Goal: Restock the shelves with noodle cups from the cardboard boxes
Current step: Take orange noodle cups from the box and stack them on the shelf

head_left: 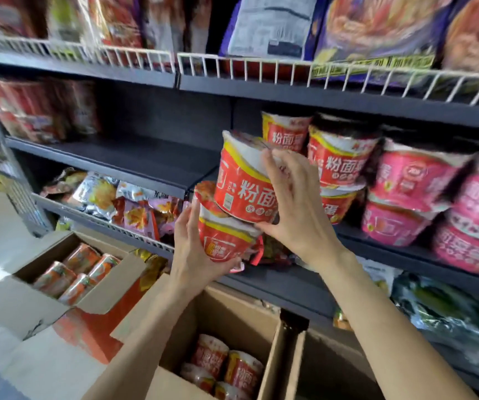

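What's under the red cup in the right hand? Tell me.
Another red noodle cup, gripped by the left hand, sits directly beneath the top cup in the right hand. Its lid is mostly covered.

Head view (only one) faces forward-down, close to shelves [122,160].

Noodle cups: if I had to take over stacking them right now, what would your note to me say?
Left hand grips the lower red cup. Right hand grips the upper red cup, tilted on top of it, both in front of the middle shelf.
Done: red cups and pink cups already stand stacked on that shelf at the right.
Left: set these two down; the near box and the far box still hold cups.
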`<action>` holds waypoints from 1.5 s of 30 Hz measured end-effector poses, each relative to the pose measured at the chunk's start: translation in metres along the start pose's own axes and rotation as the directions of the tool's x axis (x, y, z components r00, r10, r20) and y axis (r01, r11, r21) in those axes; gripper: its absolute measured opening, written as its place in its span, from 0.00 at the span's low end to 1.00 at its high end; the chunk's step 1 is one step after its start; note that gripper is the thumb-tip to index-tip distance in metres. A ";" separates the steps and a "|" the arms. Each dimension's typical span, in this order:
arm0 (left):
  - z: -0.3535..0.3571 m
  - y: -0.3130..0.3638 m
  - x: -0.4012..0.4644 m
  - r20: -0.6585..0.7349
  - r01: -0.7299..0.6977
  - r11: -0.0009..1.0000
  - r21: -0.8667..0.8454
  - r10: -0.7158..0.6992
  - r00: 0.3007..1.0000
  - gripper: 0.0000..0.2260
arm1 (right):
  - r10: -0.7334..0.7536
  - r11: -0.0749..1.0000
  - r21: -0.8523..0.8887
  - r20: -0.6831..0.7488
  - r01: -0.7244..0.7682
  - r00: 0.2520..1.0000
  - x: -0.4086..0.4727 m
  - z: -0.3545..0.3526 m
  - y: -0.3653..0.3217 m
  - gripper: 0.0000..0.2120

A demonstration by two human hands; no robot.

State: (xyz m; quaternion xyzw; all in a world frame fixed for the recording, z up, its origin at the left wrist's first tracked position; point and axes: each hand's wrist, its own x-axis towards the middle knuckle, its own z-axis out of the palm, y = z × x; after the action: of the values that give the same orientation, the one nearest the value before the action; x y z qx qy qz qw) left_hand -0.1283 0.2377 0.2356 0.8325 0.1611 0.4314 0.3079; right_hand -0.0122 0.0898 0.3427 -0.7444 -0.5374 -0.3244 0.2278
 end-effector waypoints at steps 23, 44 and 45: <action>0.149 -0.039 0.125 0.047 0.268 0.957 0.111 -0.274 0.960 0.55 | -0.078 0.885 -0.454 0.077 0.105 0.994 0.080 0.083 0.102 0.49; 0.139 -0.024 0.137 0.169 0.383 0.894 -0.233 -0.350 0.921 0.31 | 0.236 0.958 -0.170 0.016 -0.230 0.972 0.030 0.125 0.100 0.32; 0.131 -0.024 0.132 0.187 0.396 0.881 -0.258 -0.356 0.916 0.31 | 0.214 0.967 -0.140 -0.014 -0.214 0.977 0.025 0.123 0.094 0.29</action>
State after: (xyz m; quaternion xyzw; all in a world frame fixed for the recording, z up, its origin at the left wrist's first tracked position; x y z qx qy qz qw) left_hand 0.0542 0.2773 0.2444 0.7578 0.2337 0.3255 0.5149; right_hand 0.1112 0.1604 0.2773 -0.8125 -0.4299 -0.3344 0.2080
